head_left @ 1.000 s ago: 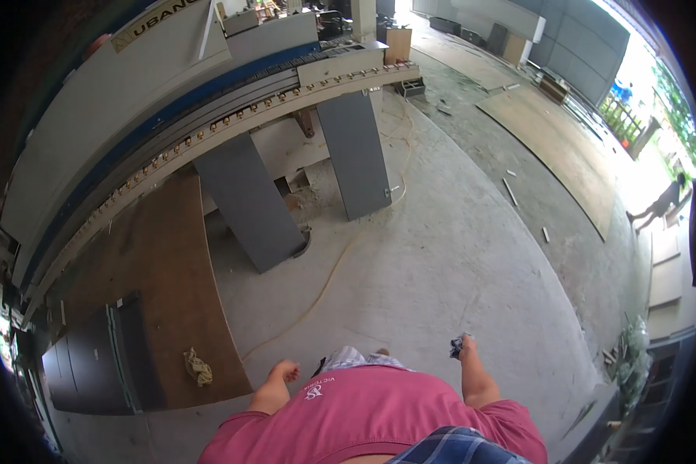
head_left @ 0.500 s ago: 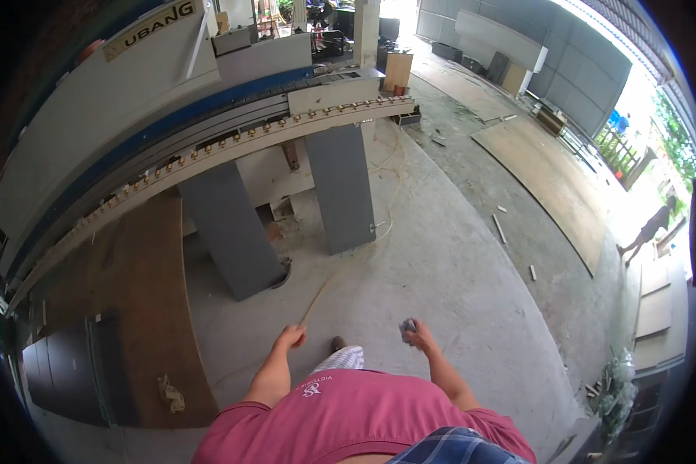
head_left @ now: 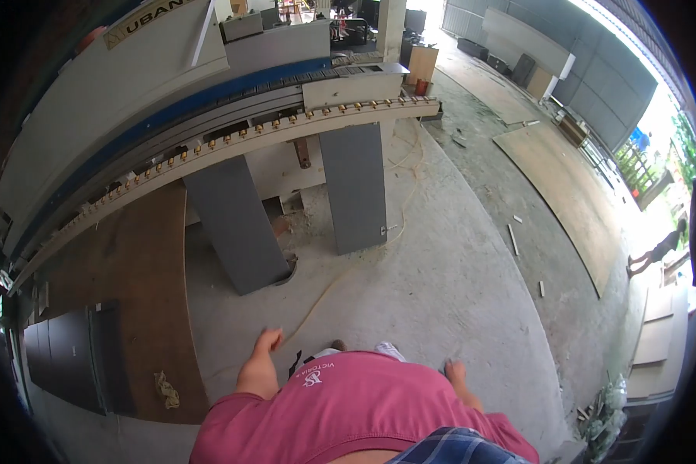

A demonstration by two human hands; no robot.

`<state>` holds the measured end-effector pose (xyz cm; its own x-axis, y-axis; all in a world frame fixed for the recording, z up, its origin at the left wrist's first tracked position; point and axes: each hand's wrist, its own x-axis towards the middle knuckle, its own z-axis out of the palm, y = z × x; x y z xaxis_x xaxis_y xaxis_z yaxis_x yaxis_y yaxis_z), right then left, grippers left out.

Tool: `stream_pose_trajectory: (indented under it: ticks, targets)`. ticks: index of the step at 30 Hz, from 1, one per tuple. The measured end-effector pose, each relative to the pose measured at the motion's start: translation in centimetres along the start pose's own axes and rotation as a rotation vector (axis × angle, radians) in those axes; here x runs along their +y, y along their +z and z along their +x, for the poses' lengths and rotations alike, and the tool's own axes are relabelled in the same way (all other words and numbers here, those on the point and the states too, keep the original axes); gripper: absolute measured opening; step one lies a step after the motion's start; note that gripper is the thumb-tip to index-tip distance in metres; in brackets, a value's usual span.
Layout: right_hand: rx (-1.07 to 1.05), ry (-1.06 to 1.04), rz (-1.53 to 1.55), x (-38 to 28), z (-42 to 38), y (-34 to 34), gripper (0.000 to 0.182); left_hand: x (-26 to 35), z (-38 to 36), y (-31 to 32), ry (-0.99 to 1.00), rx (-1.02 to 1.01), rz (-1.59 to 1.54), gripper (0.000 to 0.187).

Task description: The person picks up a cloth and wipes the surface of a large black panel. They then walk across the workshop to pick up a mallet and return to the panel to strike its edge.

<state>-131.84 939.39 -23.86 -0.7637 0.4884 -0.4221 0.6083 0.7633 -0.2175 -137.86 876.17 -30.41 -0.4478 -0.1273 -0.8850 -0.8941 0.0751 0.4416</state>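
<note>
I stand on a concrete floor, with my pink shirt filling the bottom of the view. My left hand (head_left: 266,341) swings in front of me at hip height, blurred, with nothing in it and its fingers loosely extended. My right hand (head_left: 454,371) hangs low beside my right hip, half hidden by the shirt. Whether it holds anything does not show. Two grey panels (head_left: 237,224) (head_left: 355,185) lean upright against a long machine's roller rail (head_left: 232,139) ahead of me.
A brown board (head_left: 143,286) lies on the floor at left, with dark panels (head_left: 69,356) and a yellow rag (head_left: 166,389) by it. A yellow hose (head_left: 325,290) runs across the concrete. Large boards (head_left: 564,185) lie at right. A person (head_left: 657,249) stands far right.
My right hand, raised a moment ago with a small dark cloth in it, has dropped down beside my hip. My left hand has swung slightly lower and left. The view has shifted a little.
</note>
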Motion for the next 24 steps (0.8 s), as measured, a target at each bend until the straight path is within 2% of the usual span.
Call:
stream_pose_trajectory:
  ticks: [1, 2, 3, 4, 5, 6, 8, 9, 10, 12, 14, 15, 17, 19, 20, 21, 22, 23, 24]
  targets:
    - [-0.041, -0.051, -0.008, -1.4, 3.4, 0.8, 0.040, 3.2, 0.8, -0.1, 0.011, 0.076, 0.093, 0.045]
    - [0.014, -0.223, -0.077, -2.1, 8.4, 2.9, 0.042, 6.8, 1.8, -0.6, 0.073, 0.120, 0.204, 0.045]
    - [-0.074, -0.195, -0.040, -8.3, 9.4, -1.5, 0.043, 11.6, 1.1, -0.5, 0.093, 0.215, 0.225, 0.047]
    - [0.077, -0.416, -0.034, -11.6, 13.5, -1.6, 0.043, 17.4, -2.2, 0.4, 0.284, 0.367, 0.346, 0.051]
    - [0.226, -0.548, 0.069, -16.7, 16.3, -3.5, 0.051, 22.2, -4.0, 0.6, 0.483, 0.364, 0.184, 0.055]
    - [0.223, -0.569, 0.145, -22.2, 18.7, -6.4, 0.051, 27.0, -5.4, 0.9, 0.625, 0.438, 0.189, 0.055]
    - [0.228, -0.747, 0.383, -32.1, 19.5, -13.5, 0.045, 35.8, -10.6, 2.3, 0.915, 0.481, 0.222, 0.052]
    - [0.255, -0.827, 0.470, -36.0, 17.2, -18.0, 0.041, 39.2, -12.0, 2.9, 0.987, 0.496, 0.206, 0.052]
    - [0.340, -0.921, 0.442, -38.9, 16.0, -21.0, 0.041, 42.1, -13.4, 3.7, 1.113, 0.574, 0.278, 0.051]
    - [0.256, -0.943, 0.554, -42.7, 12.1, -26.7, 0.041, 46.4, -17.9, 6.4, 1.064, 0.534, 0.266, 0.051]
    - [0.254, -0.983, 0.557, -43.1, 10.6, -28.3, 0.041, 47.6, -20.6, 9.5, 1.071, 0.552, 0.293, 0.051]
    - [0.255, -1.019, 0.554, -42.8, 10.8, -28.9, 0.041, 48.2, -21.2, 10.7, 1.078, 0.564, 0.317, 0.050]
    - [0.196, -0.966, 0.508, -40.1, 12.1, -27.4, 0.037, 46.3, -18.1, 12.3, 1.223, 0.571, 0.454, 0.050]
    - [0.101, -0.864, 0.391, -36.1, 15.4, -22.8, 0.032, 41.7, -8.4, 12.1, 1.273, 0.597, 0.777, 0.049]
    - [0.062, -0.808, 0.325, -32.6, 18.3, -19.5, 0.031, 37.7, -8.0, 13.5, 1.124, 0.506, 0.877, 0.046]
    - [0.024, -0.826, 0.248, -27.9, 19.6, -17.6, 0.032, 32.5, -2.3, 13.6, 0.900, 0.424, 0.963, 0.037]
    - [-0.038, -0.741, 0.217, -22.7, 22.7, -13.6, 0.033, 25.9, 2.9, 14.4, 0.677, 0.519, 0.973, 0.026]
    - [-0.039, -0.656, 0.149, -17.4, 24.0, -11.1, 0.034, 19.8, 5.0, 15.5, 0.210, 0.258, 0.938, 0.026]
    - [-0.066, -0.522, 0.061, -12.3, 24.0, -10.1, 0.034, 12.9, 2.7, 17.8, 0.056, 0.352, 1.027, 0.031]
